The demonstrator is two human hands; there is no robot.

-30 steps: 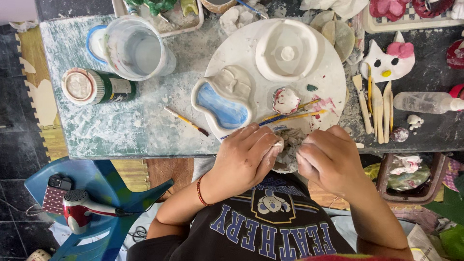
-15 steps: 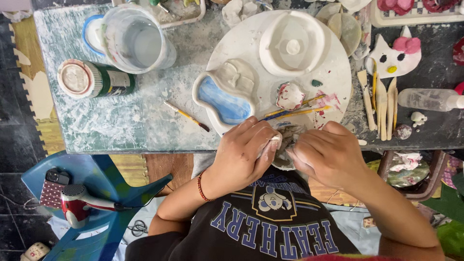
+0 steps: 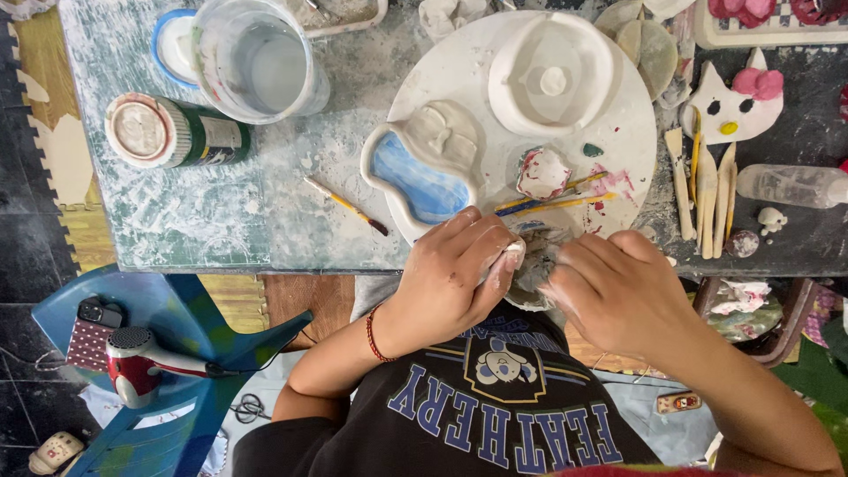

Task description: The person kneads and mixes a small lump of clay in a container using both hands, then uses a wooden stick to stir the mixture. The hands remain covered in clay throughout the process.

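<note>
My left hand [image 3: 455, 274] and my right hand [image 3: 618, 287] meet at the table's near edge, both closed around a small pale clay piece [image 3: 533, 265] between them. Most of the piece is hidden by my fingers. Just beyond them sits a round white board [image 3: 459, 66] carrying a blue-glazed wavy dish [image 3: 422, 172], a white round mould [image 3: 549, 72], a small painted clay bit [image 3: 541, 172] and two thin brushes [image 3: 552, 201]. A red string bracelet circles my left wrist.
A clear water cup [image 3: 258, 57], a lying paint jar [image 3: 172, 132] and a loose brush [image 3: 346, 206] are on the table's left. Wooden modelling tools [image 3: 705, 190], a cat-shaped clay piece [image 3: 733, 102] and a plastic bottle [image 3: 791, 185] lie right. A blue stool [image 3: 168, 362] holds a red hair dryer.
Both hands stay together on the clay piece with small finger shifts. The view has shifted slightly, so the table sits a little higher in frame.
</note>
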